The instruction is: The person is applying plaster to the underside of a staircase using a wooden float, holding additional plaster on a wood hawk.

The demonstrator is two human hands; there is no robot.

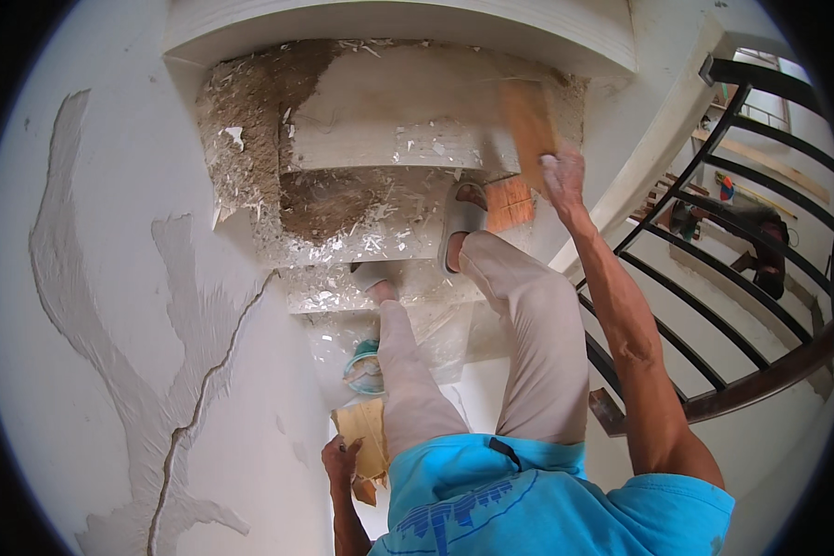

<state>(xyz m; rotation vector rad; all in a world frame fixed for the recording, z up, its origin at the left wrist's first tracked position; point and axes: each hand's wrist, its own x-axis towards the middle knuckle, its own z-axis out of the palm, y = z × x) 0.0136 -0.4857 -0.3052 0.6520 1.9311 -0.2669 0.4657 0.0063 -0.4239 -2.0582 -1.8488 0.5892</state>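
We see the right grip [563, 176] closed on the near end of a flat orange-brown board [528, 120]. Most of the board reaches forward from the grip, over the right side of the dusty upper stair step [380, 102]. Motion blurs it, and we cannot tell whether its far end touches the surface; the undersides of the fingers are hidden too.

Low on the left, the left grip [341, 458] pinches the left edge of a tan piece of board [365, 428], which lies mostly to the right of the hand, beside the trouser leg [406, 389]. A darker broken piece [366, 489] shows just below it; we cannot tell whether the two are joined.

The leg partly covers a teal bucket [365, 357], so its contents are hard to read. The right sandal [465, 218] overlaps an orange block [510, 204]. Beyond the black railing [700, 259], we can barely make out a dark shape [769, 246].
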